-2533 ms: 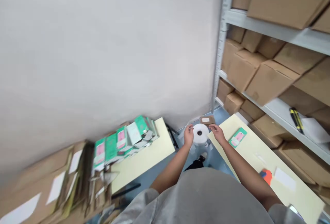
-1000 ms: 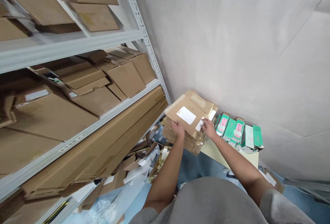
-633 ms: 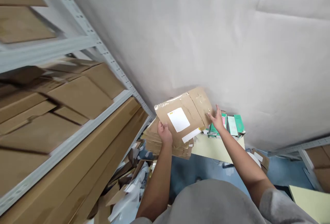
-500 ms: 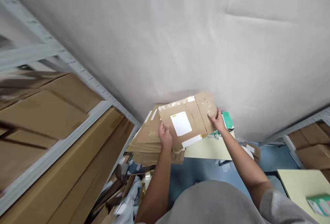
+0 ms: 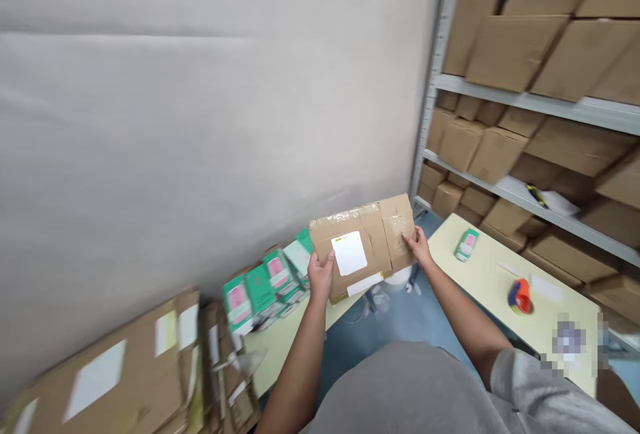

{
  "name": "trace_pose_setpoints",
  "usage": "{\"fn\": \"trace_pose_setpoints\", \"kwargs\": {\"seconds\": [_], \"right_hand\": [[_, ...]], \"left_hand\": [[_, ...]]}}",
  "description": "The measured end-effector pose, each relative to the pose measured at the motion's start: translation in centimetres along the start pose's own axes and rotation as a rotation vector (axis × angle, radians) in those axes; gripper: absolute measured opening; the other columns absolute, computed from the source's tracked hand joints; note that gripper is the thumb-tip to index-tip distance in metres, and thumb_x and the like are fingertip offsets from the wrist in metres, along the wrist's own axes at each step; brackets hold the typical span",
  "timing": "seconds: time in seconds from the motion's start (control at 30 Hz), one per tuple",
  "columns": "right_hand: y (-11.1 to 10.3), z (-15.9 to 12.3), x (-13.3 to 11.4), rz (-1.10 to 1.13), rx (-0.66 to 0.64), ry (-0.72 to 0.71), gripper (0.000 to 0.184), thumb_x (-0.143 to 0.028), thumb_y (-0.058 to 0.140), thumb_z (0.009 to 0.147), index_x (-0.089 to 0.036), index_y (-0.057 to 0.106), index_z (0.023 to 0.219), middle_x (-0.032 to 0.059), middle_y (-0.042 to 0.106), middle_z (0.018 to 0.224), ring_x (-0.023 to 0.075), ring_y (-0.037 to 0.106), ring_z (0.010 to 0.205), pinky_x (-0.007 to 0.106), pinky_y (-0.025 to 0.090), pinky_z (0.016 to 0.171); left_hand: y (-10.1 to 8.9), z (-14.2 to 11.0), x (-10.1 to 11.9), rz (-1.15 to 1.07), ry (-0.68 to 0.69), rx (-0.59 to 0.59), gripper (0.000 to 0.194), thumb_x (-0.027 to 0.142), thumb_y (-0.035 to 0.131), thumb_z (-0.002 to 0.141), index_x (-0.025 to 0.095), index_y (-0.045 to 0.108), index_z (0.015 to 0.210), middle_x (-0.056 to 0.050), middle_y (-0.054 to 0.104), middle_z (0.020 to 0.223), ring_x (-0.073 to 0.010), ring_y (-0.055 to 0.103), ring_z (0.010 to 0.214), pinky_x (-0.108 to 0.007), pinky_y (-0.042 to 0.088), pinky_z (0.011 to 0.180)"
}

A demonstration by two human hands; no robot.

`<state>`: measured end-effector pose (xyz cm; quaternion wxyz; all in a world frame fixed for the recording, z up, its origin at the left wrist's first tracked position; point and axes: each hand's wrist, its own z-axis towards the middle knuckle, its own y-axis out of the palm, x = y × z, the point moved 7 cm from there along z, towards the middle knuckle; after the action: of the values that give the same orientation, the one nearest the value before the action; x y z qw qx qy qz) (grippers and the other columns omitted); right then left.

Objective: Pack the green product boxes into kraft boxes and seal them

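A flattened cardboard box (image 5: 367, 227) is held up in front of me, with a blank-looking white label on its face and shiny clear tape along its far edge. My left hand (image 5: 321, 275) grips its near left side, thumb on top. At the right end, my right hand (image 5: 419, 247) pinches the box's flap. Both hands are closed on the cardboard, and the fingers beneath it are hidden. Beyond my left hand, several green boxes with pink labels (image 5: 260, 287) stand on a pale yellow table (image 5: 273, 354).
Stacked flattened cardboard (image 5: 145, 367) lies at lower left. On the right, another pale table (image 5: 450, 267) carries a green box (image 5: 467, 245) and an orange-and-blue tape roll (image 5: 521, 297). Metal shelving (image 5: 530, 104) full of cardboard boxes rises behind it. A grey-white wall (image 5: 225, 121) fills the upper left.
My view has swung to the right, away from the left shelf and cardboard stack, toward the right-hand table and shelving. The flattened box stays in both hands.
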<state>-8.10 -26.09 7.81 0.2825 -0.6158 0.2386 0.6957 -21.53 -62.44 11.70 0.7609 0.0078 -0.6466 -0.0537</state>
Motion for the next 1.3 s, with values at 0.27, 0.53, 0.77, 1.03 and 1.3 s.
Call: {"fn": "trace_pose_setpoints", "kwargs": {"seconds": [0.27, 0.53, 0.77, 1.03, 1.3], "right_hand": [[-27.4, -1.0, 4.7, -0.002, 0.427, 0.090, 0.043, -0.050, 0.074, 0.077, -0.026, 0.061, 0.111, 0.0087, 0.078, 0.118, 0.0301, 0.070, 0.114, 0.046, 0.057, 0.105], [-44.8, -7.9, 8.1, 0.053, 0.793, 0.236, 0.037, -0.041, 0.068, 0.068, -0.028, 0.058, 0.101, 0.0037, 0.076, 0.102, 0.0287, 0.068, 0.100, 0.040, 0.055, 0.092], [-52.8, -13.6, 8.8, 0.037, 1.131, 0.260, 0.039, -0.044, 0.064, 0.057, -0.026, 0.058, 0.091, -0.0018, 0.071, 0.087, 0.0242, 0.063, 0.087, 0.034, 0.050, 0.084], [-51.5, -12.9, 8.7, 0.065, 1.196, 0.323, 0.034, -0.041, 0.071, 0.057, -0.025, 0.065, 0.086, 0.0010, 0.074, 0.080, 0.0277, 0.066, 0.086, 0.041, 0.054, 0.083], [-48.5, -8.6, 10.3, 0.079, 1.104, 0.388, 0.028, -0.042, 0.073, 0.059, -0.026, 0.061, 0.077, 0.0009, 0.066, 0.072, 0.0264, 0.061, 0.081, 0.041, 0.051, 0.083]], "left_hand": [[27.5, -4.5, -6.3, -0.043, -0.221, -0.440, 0.052, 0.041, 0.095, 0.071, 0.021, 0.072, 0.114, -0.013, 0.083, 0.119, -0.0300, 0.081, 0.106, -0.047, 0.065, 0.099], [45.6, -13.6, -11.9, -0.091, -0.411, -0.794, 0.061, 0.035, 0.098, 0.060, 0.019, 0.072, 0.113, -0.013, 0.084, 0.119, -0.0298, 0.081, 0.109, -0.049, 0.062, 0.105], [57.7, -18.6, -15.5, -0.068, -0.538, -1.028, 0.053, 0.027, 0.099, 0.051, 0.017, 0.075, 0.097, -0.010, 0.085, 0.101, -0.0305, 0.081, 0.099, -0.049, 0.061, 0.103], [63.4, -18.1, -20.0, 0.074, -0.645, -1.008, 0.040, 0.008, 0.085, 0.048, 0.018, 0.071, 0.083, -0.008, 0.084, 0.087, -0.0309, 0.081, 0.089, -0.051, 0.064, 0.095], [61.4, -13.4, -23.1, 0.132, -0.656, -1.018, 0.037, 0.014, 0.086, 0.051, 0.019, 0.070, 0.084, -0.006, 0.082, 0.085, -0.0336, 0.081, 0.095, -0.055, 0.064, 0.097]]}}
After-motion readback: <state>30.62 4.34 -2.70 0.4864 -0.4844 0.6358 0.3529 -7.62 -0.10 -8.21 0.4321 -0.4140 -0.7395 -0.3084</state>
